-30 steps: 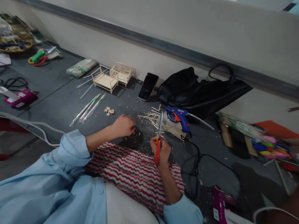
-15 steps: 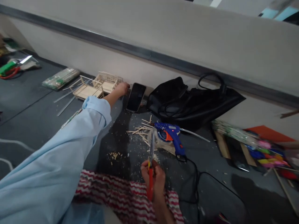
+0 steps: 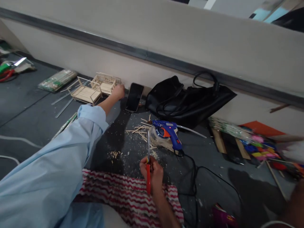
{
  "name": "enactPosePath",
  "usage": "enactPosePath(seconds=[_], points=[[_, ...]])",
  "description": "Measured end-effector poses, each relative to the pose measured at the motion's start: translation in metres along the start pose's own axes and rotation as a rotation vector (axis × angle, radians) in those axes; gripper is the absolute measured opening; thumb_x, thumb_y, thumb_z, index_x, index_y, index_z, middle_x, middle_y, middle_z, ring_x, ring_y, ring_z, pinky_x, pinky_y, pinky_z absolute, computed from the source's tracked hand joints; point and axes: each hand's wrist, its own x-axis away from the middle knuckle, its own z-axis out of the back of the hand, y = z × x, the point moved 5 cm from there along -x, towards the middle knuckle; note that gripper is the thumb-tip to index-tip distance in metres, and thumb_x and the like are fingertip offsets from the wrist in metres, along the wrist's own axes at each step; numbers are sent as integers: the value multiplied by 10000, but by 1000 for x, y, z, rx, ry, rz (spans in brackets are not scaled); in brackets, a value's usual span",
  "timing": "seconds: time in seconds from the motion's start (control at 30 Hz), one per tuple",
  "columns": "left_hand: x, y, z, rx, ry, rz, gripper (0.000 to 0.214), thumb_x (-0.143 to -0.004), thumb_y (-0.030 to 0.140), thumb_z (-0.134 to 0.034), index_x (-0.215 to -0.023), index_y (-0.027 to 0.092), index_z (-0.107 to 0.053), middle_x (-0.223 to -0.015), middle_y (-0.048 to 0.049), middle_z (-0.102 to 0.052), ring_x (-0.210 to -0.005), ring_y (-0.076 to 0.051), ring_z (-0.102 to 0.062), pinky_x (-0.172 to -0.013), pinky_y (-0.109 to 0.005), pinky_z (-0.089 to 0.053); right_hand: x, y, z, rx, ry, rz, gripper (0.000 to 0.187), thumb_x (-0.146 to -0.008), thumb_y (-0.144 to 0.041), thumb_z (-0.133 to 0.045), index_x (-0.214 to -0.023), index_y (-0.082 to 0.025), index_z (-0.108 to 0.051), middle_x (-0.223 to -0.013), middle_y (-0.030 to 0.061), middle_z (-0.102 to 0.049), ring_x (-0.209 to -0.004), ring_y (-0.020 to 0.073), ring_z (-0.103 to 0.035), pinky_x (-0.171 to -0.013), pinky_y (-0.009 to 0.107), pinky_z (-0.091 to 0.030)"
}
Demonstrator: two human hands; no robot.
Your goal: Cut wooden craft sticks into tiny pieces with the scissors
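My left hand (image 3: pixel 118 92), at the end of a blue sleeve (image 3: pixel 64 148), reaches to the right end of the rear small model (image 3: pixel 106 87) made of thin wooden sticks. Its fingers are curled together, and what they hold, if anything, is hidden. A second stick model (image 3: pixel 85 93), shaped like a small bench or bed, stands just in front, beside my left wrist. Low in the middle, my right hand (image 3: pixel 155 174) grips red-handled scissors (image 3: pixel 148 177), blades pointing away from me. Past the blade tips lie loose sticks (image 3: pixel 137 129) and scattered wood crumbs.
A phone (image 3: pixel 134 97) leans against the wall near a black bag (image 3: pixel 187 103). The blue glue gun (image 3: pixel 171 131) rests on a tape roll (image 3: pixel 156 137), its cord trailing right. Packed sticks (image 3: pixel 57 80) lie left. Another person's arm (image 3: pixel 295 205) shows at lower right.
My left hand has drawn back slightly left, toward the rear stick model. My right hand keeps the scissors in about the same place. The view has shifted a little, and an arm appears at lower right.
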Motion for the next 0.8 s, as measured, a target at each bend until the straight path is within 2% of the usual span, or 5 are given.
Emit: enactPosePath(seconds=[0.1,0.17,0.4,0.53,0.8], points=[[43,7,28,71,111,132,187,-904,181,-419,-928,103,-587,-773,-106,-649,-794,-186,-618,-735,-303,-492,-1,-1,-5,44,4,58,147,-732,-321,-556,-704,-189,-613,-551,-27,-576,-496,116,-516,-514,228,-430],[83,21,43,461,154,176,109,-869,178,-483,-883,129,-580,-705,-49,-617,-595,-121,-558,-585,-257,-461,-1,-3,-8,52,13,87,149,-730,-323,-553,-706,-185,-604,-569,-20,-587,-514,118,-530,-529,228,-435],[213,109,47,1430,-67,89,70,-812,190,-607,-863,143,-601,-717,1,-593,-583,-55,-543,-547,-187,-450,2,-19,-10,46,20,158,196,-753,-315,-499,-838,-182,-616,-647,-14,-614,-545,124,-545,-591,253,-441],[240,126,27,1597,-110,58,168,-742,194,-692,-875,133,-608,-738,-2,-629,-594,-65,-583,-570,-200,-480,2,-25,-6,36,51,220,230,-720,-298,-509,-900,-180,-589,-710,-9,-604,-592,132,-537,-644,277,-448],[245,129,0,1604,-152,-37,300,-713,282,-761,-884,163,-545,-696,29,-632,-529,-72,-576,-513,-200,-474,-5,-18,-9,74,-17,206,230,-674,-271,-523,-893,-200,-538,-710,-26,-545,-601,123,-488,-608,265,-427]])
